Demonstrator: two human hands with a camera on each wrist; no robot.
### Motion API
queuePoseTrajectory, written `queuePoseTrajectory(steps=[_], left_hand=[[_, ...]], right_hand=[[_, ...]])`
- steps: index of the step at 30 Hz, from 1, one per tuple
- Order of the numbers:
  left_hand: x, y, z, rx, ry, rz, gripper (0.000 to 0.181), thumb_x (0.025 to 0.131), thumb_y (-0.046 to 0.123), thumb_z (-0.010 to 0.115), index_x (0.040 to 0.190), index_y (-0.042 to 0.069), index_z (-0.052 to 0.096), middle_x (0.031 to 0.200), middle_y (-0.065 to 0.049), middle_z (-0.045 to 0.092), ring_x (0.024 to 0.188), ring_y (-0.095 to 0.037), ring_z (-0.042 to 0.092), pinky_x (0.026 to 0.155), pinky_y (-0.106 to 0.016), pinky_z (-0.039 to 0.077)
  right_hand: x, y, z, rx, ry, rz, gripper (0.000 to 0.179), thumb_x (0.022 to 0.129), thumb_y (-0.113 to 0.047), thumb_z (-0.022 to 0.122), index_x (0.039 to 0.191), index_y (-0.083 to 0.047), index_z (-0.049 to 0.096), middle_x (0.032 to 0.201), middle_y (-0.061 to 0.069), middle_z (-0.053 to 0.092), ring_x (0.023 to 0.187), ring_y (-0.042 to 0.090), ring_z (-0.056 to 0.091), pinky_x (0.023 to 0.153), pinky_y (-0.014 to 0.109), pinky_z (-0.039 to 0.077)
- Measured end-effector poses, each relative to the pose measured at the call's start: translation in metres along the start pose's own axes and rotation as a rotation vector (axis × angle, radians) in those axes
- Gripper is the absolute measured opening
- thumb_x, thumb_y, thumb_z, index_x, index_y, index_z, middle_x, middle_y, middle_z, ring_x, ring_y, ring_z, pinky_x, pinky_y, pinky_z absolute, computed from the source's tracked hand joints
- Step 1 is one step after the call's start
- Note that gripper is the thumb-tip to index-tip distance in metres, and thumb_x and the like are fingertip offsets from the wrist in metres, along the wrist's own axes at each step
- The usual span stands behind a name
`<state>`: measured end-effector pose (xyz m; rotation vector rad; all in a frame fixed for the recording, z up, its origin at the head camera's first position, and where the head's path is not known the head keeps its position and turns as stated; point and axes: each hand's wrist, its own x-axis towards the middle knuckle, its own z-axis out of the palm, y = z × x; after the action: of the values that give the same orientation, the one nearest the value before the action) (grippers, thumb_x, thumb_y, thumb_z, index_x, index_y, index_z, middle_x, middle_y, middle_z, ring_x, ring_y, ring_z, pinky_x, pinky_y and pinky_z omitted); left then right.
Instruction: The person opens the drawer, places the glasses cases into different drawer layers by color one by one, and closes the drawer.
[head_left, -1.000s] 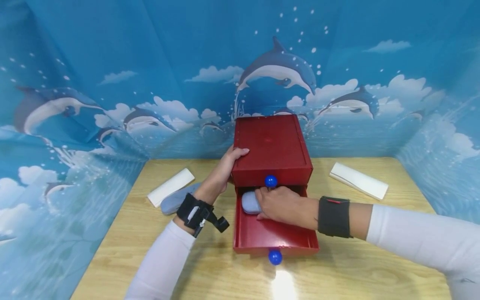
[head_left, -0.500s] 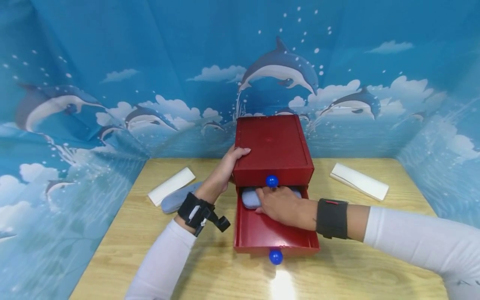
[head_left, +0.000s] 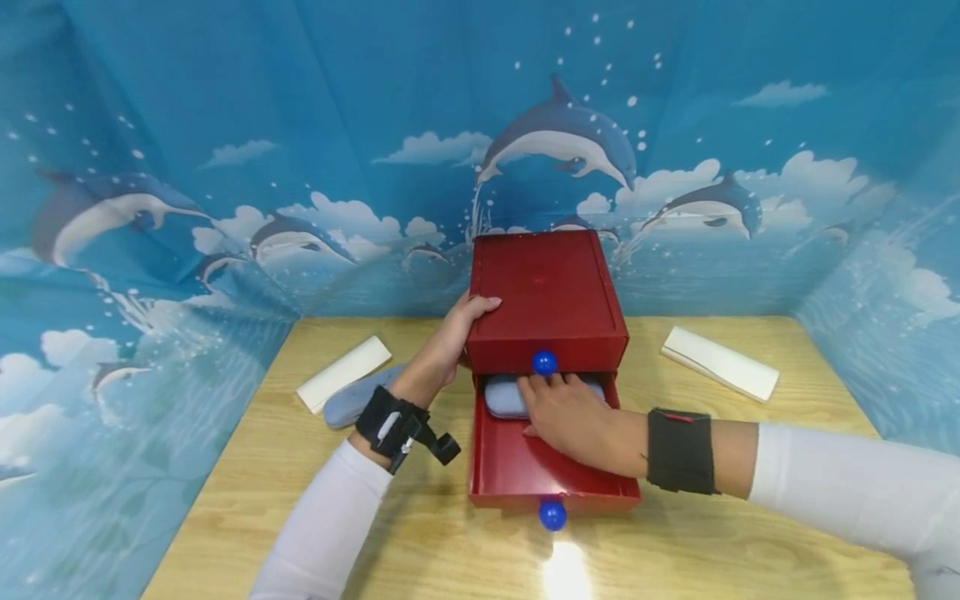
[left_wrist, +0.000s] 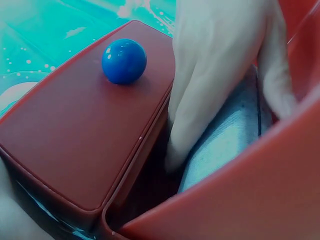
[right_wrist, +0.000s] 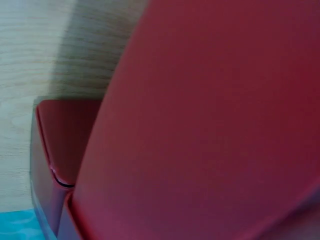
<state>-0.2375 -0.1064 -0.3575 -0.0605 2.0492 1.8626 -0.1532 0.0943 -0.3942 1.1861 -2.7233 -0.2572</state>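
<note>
A red two-drawer box [head_left: 543, 283] stands on the table, its lower drawer [head_left: 540, 479] pulled out and its upper drawer closed. My left hand [head_left: 450, 337] holds the box's left side, thumb over the top edge; its other fingers are mostly hidden. Inside the lower drawer, towards the back, lies a light blue glasses case [head_left: 504, 397]. My right hand [head_left: 573, 417] reaches over this case. Its extended fingers [left_wrist: 187, 127] lie along one side, and the thumb [left_wrist: 282, 95] is on the other side, seemingly apart from the case. The right wrist view shows only red drawer walls [right_wrist: 210, 120] and table.
Left of the box lie a cream folded case [head_left: 343, 375] and a second blue case [head_left: 352, 400], partly behind my left wrist. Another cream case [head_left: 720, 363] lies at the right. Blue ball knobs [head_left: 552, 515] stick out from the drawer fronts. A dolphin-print curtain surrounds the table.
The blue case in the drawer now lies flat along the back. My right hand has drawn back slightly right, its fingers straighter. My left hand stays put.
</note>
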Motion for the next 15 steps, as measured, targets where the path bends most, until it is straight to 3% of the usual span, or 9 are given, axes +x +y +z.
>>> queuePoseTrajectory(steps=[3, 6, 15], left_hand=[[0.000, 0.000, 0.000, 0.006, 0.000, 0.000, 0.069, 0.096, 0.052, 0.055, 0.159, 0.036, 0.030, 0.139, -0.011, 0.058, 0.105, -0.029, 0.068, 0.074, -0.044, 0.060], [-0.001, 0.001, 0.000, 0.011, 0.000, 0.001, 0.070, 0.096, 0.053, 0.055, 0.159, 0.037, 0.030, 0.139, -0.011, 0.057, 0.106, -0.029, 0.067, 0.074, -0.043, 0.061], [-0.002, 0.001, 0.000, 0.005, -0.010, -0.001, 0.070, 0.097, 0.054, 0.055, 0.159, 0.036, 0.029, 0.138, -0.011, 0.057, 0.105, -0.029, 0.068, 0.073, -0.043, 0.061]], right_hand=[[-0.009, -0.002, -0.010, -0.072, -0.022, -0.009, 0.068, 0.098, -0.047, 0.067, 0.140, 0.004, 0.053, 0.127, 0.017, 0.068, 0.105, 0.032, 0.068, 0.084, 0.042, 0.060], [-0.017, -0.002, -0.022, -0.058, -0.055, -0.019, 0.070, 0.100, -0.047, 0.066, 0.145, 0.004, 0.051, 0.135, 0.019, 0.064, 0.115, 0.035, 0.065, 0.094, 0.044, 0.059], [-0.035, 0.004, -0.053, -0.007, -0.039, -0.065, 0.069, 0.098, -0.046, 0.069, 0.144, 0.002, 0.054, 0.132, 0.018, 0.066, 0.119, 0.033, 0.065, 0.100, 0.043, 0.058]])
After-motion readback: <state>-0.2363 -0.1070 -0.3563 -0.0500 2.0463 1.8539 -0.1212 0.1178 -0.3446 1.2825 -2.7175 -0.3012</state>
